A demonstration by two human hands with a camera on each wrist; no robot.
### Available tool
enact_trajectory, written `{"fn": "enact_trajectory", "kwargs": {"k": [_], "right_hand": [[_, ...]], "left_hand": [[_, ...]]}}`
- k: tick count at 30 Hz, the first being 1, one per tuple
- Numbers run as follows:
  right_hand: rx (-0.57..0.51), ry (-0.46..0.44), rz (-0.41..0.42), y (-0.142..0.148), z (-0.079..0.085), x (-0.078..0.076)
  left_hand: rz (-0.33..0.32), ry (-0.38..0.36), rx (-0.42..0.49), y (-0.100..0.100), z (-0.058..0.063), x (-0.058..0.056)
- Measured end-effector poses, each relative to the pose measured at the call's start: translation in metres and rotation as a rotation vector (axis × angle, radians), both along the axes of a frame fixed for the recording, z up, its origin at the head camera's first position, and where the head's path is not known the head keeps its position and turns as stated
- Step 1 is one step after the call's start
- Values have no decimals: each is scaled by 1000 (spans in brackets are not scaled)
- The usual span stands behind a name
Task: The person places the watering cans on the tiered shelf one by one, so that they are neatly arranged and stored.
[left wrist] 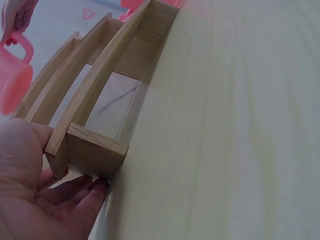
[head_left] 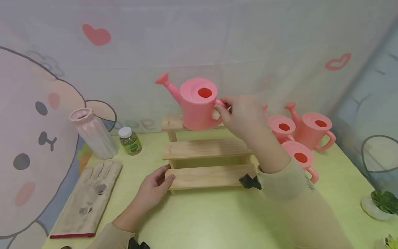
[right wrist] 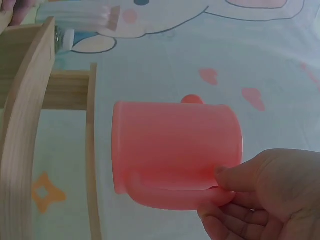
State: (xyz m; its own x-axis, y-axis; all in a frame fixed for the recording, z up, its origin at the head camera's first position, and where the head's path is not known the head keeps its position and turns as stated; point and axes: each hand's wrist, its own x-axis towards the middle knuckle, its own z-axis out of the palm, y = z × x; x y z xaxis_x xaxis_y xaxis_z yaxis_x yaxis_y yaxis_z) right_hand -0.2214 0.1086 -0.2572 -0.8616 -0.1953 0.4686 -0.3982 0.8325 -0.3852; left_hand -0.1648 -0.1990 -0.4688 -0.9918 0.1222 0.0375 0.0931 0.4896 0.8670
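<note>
Rack (head_left: 205, 178) gripped in left hand (head_left: 154, 185), can (head_left: 197, 110) held by handle (right wrist: 170, 199) in right hand (head_left: 244, 116). Could tilt or drop can (held from one side) through loose pinching.

"How does that watering can (head_left: 197, 112) look?"
"In my right hand (head_left: 244, 112), like smooth plastic with a soft sheen. The rack (head_left: 211, 177) my left hand (head_left: 153, 186) grips is pale, matt wood, its grain showing."
"And the rest?"
"To me the vase (head_left: 97, 136) looks ribbed and faintly glossy, the glove (head_left: 90, 195) matt cloth, the backdrop (head_left: 264, 34) creased fabric, the tabletop (head_left: 217, 218) smooth, slightly shiny. The jar (head_left: 132, 145) is clear; glass or plastic, I can't tell."
</note>
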Motion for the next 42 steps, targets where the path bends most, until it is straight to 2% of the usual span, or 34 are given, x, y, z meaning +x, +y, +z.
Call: {"fn": "enact_trajectory", "kwargs": {"k": [3,6,19,29,42], "right_hand": [[-2,-22,21,-15,-5,-11],[-11,-7,46,-24,-9,-17],[-33,-28,70,-46,-11,-34],[-207,-19,90,-57,-24,-42],[-503,14,73,-69,-51,-40]], "left_hand": [[2,-2,6,0,0,1],[1,-2,11,1,0,1],[7,-4,3,1,1,3],[-4,2,13,-1,3,2],[-19,18,-16,-3,3,-3]]}}
